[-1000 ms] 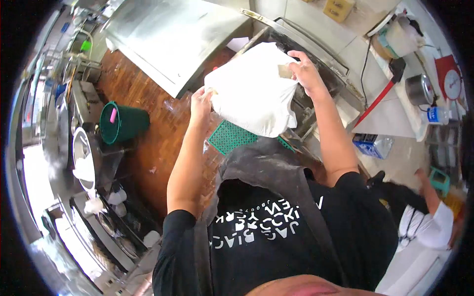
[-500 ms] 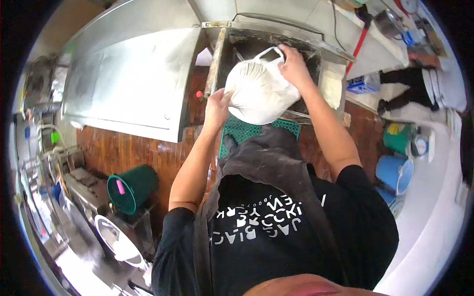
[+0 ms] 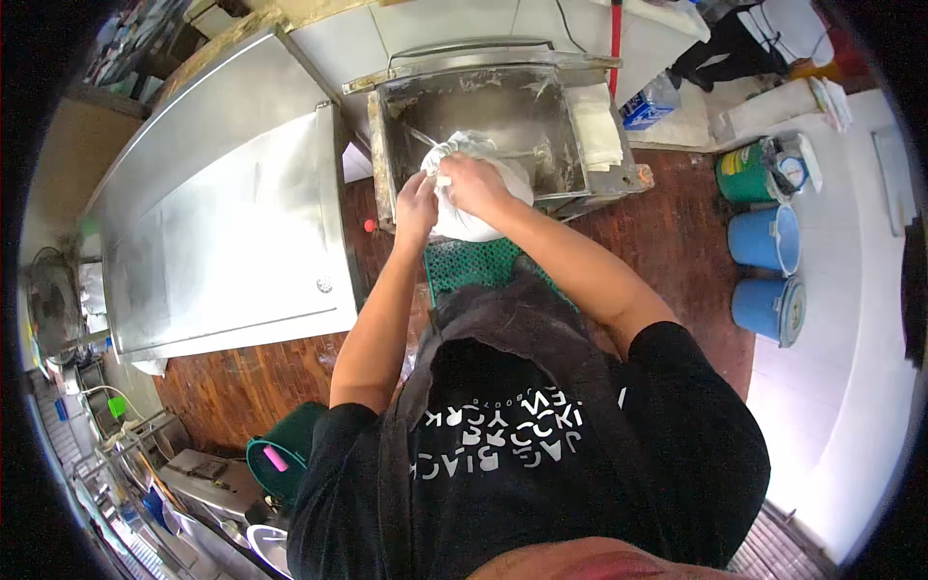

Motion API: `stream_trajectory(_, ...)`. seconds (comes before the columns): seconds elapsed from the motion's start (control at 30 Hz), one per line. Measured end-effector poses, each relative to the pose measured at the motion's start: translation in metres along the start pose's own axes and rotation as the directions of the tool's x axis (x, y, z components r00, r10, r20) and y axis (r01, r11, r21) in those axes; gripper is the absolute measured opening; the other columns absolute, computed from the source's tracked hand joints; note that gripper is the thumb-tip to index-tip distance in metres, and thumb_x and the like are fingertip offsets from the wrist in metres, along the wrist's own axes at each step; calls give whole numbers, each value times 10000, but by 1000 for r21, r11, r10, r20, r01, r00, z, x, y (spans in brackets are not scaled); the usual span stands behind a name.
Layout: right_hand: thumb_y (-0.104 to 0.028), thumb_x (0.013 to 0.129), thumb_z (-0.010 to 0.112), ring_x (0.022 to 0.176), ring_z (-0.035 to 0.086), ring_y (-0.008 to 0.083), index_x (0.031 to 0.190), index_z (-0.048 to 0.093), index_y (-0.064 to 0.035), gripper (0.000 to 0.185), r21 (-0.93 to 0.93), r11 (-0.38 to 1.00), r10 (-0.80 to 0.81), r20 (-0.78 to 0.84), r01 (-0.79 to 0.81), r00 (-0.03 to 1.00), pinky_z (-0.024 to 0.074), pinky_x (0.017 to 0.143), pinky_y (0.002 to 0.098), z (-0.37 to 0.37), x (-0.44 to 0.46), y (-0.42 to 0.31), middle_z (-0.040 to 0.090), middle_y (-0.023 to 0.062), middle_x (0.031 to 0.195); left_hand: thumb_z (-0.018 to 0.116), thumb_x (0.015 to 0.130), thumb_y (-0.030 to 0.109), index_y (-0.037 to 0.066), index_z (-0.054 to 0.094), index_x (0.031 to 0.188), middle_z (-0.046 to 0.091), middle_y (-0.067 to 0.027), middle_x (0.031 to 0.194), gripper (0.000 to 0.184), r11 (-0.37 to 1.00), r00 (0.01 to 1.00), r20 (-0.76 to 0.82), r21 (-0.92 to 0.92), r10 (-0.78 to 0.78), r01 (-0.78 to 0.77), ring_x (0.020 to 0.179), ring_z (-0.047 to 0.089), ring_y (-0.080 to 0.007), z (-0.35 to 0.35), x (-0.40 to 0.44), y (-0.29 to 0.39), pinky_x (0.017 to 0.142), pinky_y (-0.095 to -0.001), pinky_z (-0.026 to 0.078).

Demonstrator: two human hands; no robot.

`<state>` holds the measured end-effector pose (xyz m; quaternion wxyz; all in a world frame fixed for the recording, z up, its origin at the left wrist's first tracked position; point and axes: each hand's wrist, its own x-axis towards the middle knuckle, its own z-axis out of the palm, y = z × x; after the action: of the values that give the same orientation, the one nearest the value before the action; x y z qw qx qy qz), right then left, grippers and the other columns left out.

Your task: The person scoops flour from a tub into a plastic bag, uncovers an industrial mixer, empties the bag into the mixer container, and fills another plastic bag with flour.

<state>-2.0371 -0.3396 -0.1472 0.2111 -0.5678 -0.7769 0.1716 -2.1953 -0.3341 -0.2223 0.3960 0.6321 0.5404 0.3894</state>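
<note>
A full, rounded white bag (image 3: pixel 466 228) rests at the front edge of a worn metal trough (image 3: pixel 493 101), partly over its opening. My left hand (image 3: pixel 418 203) is closed on the gathered top of the bag at its left side. Right beside it, my right hand (image 3: pixel 476 186) reaches across the bag and grips the bunched material, its fingers close to the left hand's. What is inside the bag is hidden. Pale residue coats the trough's inner walls.
To the left stands a large steel table (image 3: pixel 232 232). A folded pale cloth (image 3: pixel 594 126) lies on the trough's right side. Blue buckets (image 3: pixel 759 240) and a green bucket (image 3: pixel 742 174) line the right wall. Underfoot is a green perforated mat (image 3: pixel 474 263). Another person's dark-clothed legs (image 3: pixel 730 48) show at upper right.
My right hand has let go of the bag's loop handle and moved left and down to the gathered top. Both hands are now close together, and the view has shifted.
</note>
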Motion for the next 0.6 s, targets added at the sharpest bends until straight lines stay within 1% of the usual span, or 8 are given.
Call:
stream_trajectory(0.03, -165, 808, 640, 871, 620, 378, 902, 602, -53, 151, 49, 998, 30, -87, -26, 996, 490, 759, 479, 0, 1, 9, 633, 173, 920, 513, 887, 191, -46, 606, 969, 597, -161, 781, 267, 997, 996, -64, -53, -61, 58, 645, 594, -278, 8, -10, -33, 586, -405, 470)
stream_trajectory(0.1, -193, 831, 626, 891, 621, 387, 959, 626, -49, 193, 80, 989, 124, 19, -125, 992, 489, 795, 466, -15, 8, 23, 634, 189, 956, 490, 927, 226, 6, 582, 970, 544, -87, 709, 242, 924, 937, -93, -223, -338, 311, 593, 551, -221, 31, -40, -96, 543, -365, 456)
stream_trajectory(0.13, -207, 842, 620, 901, 622, 391, 987, 638, -46, 217, 93, 980, 167, 76, -174, 983, 489, 813, 460, -22, 9, 28, 635, 197, 974, 463, 961, 259, 53, 566, 927, 495, -21, 608, 233, 810, 849, -36, -325, -527, 488, 533, 508, -174, 39, -56, -114, 508, -328, 443)
stream_trajectory(0.2, -258, 865, 620, 906, 619, 397, 1002, 659, -43, 258, 152, 980, 130, 1, -128, 992, 482, 810, 464, -23, 10, 42, 646, 211, 959, 440, 984, 279, 38, 551, 1110, 612, -96, 915, 294, 376, 525, 326, -422, -786, 825, 826, 596, -230, 50, -80, -91, 658, -419, 491)
stream_trajectory(0.3, -279, 857, 632, 916, 620, 395, 993, 671, -38, 279, 215, 962, 171, 10, -169, 985, 482, 811, 460, -29, 15, 56, 656, 216, 961, 414, 1004, 251, 48, 380, 1370, 438, -123, 1384, 421, 357, 620, 561, -514, -548, 780, 1294, 403, -312, 75, -94, -83, 963, -501, 414)
stream_trajectory(0.4, -310, 846, 650, 931, 622, 390, 995, 679, -36, 314, 269, 937, 217, 54, -224, 975, 486, 823, 441, -36, 16, 70, 661, 212, 977, 409, 1011, 260, 48, 349, 1386, 417, -118, 1405, 435, 292, 676, 562, -624, -477, 724, 1337, 354, -306, 87, -98, -65, 975, -505, 394)
stream_trajectory(0.5, -318, 841, 656, 934, 630, 378, 994, 682, -41, 317, 308, 932, 200, -6, -188, 980, 490, 828, 430, -42, 19, 89, 666, 206, 985, 443, 1005, 252, 37, 398, 1350, 473, -107, 1362, 409, 183, 658, 540, -683, -526, 707, 1273, 434, -276, 96, -98, -64, 957, -480, 407)
stream_trajectory(0.6, -308, 841, 656, 898, 639, 377, 986, 677, -45, 302, 376, 903, 248, -65, -206, 967, 499, 800, 432, -50, 21, 117, 670, 204, 957, 486, 991, 236, 30, 476, 1281, 551, -87, 1280, 356, 272, 735, 377, -755, -564, 596, 1181, 513, -232, 108, -93, -44, 938, -435, 419)
